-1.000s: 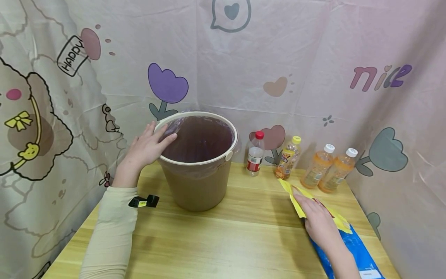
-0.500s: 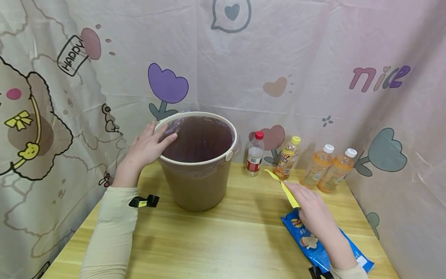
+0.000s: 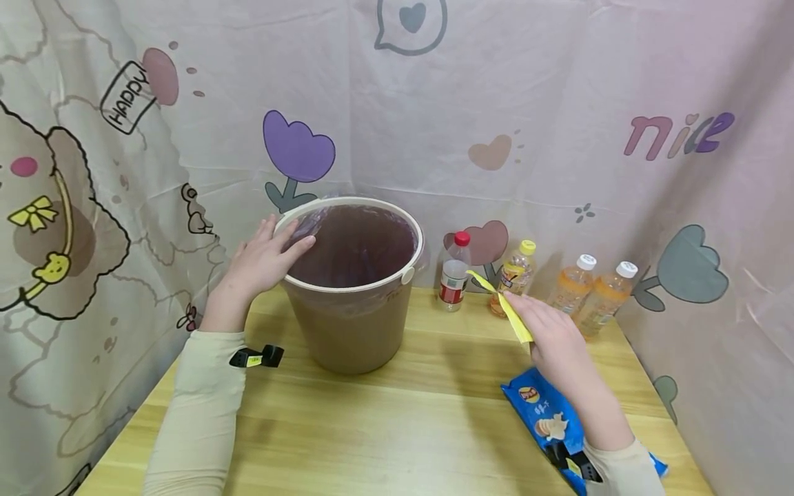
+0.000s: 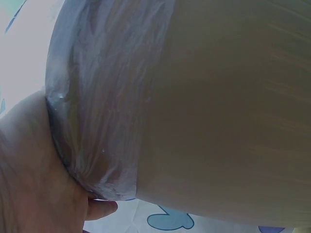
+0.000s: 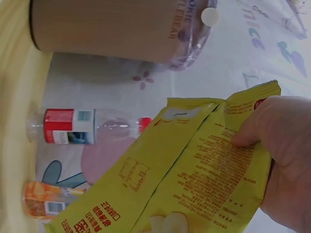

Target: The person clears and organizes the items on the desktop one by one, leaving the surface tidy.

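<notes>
My left hand [image 3: 257, 258] rests on the left rim of a brown bin [image 3: 350, 331], its thumb reaching over the opening. A clear plastic liner [image 4: 107, 97] folds down over the bin's outside in the left wrist view. My right hand [image 3: 555, 337] pinches a yellow snack bag [image 5: 194, 160] near one end and holds it above the table. The bag appears flat, with its printed back facing the right wrist camera. Below my right forearm a blue chip bag [image 3: 540, 406] lies on the table, partly covered by the wrist and sleeve.
Along the back stand a red-capped bottle [image 3: 455, 275], a yellow-capped bottle [image 3: 516, 269] and two white-capped orange bottles [image 3: 573, 282], [image 3: 604, 296]. They rest on a wooden table [image 3: 372, 441], in front of a printed curtain [image 3: 397, 124].
My right hand has lifted the yellow snack bag off the blue chip bag and moved it up and leftward, uncovering the blue one. My left hand has stayed on the rim.
</notes>
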`<action>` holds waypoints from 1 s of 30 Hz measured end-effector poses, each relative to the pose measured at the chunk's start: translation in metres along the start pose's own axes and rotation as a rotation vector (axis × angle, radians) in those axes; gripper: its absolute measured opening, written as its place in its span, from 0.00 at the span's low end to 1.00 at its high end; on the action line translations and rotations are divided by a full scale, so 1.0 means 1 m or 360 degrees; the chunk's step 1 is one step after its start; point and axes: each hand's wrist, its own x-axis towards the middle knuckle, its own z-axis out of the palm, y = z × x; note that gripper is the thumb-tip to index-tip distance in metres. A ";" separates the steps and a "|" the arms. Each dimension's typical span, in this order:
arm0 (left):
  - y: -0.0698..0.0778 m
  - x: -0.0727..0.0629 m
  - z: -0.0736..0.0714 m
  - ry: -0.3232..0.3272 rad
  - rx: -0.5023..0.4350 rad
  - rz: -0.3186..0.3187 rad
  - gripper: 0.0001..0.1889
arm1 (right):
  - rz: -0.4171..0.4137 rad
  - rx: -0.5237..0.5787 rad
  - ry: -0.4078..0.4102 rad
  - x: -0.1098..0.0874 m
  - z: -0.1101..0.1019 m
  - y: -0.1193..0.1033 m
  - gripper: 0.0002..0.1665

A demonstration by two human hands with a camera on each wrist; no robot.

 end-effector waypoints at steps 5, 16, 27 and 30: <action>0.001 0.001 0.000 -0.0004 0.0004 0.0012 0.48 | -0.0006 -0.0009 0.0024 0.012 -0.009 0.000 0.40; 0.001 0.001 -0.002 -0.0010 -0.0010 0.0000 0.48 | -0.0076 -0.0004 0.0129 0.040 -0.027 -0.003 0.40; 0.000 0.001 -0.002 -0.0011 -0.0002 0.0004 0.48 | -0.0108 0.0050 0.0187 0.065 -0.036 -0.012 0.43; 0.000 0.001 -0.001 -0.0016 -0.0006 0.0007 0.48 | -0.0136 0.0069 0.0233 0.072 -0.037 -0.015 0.44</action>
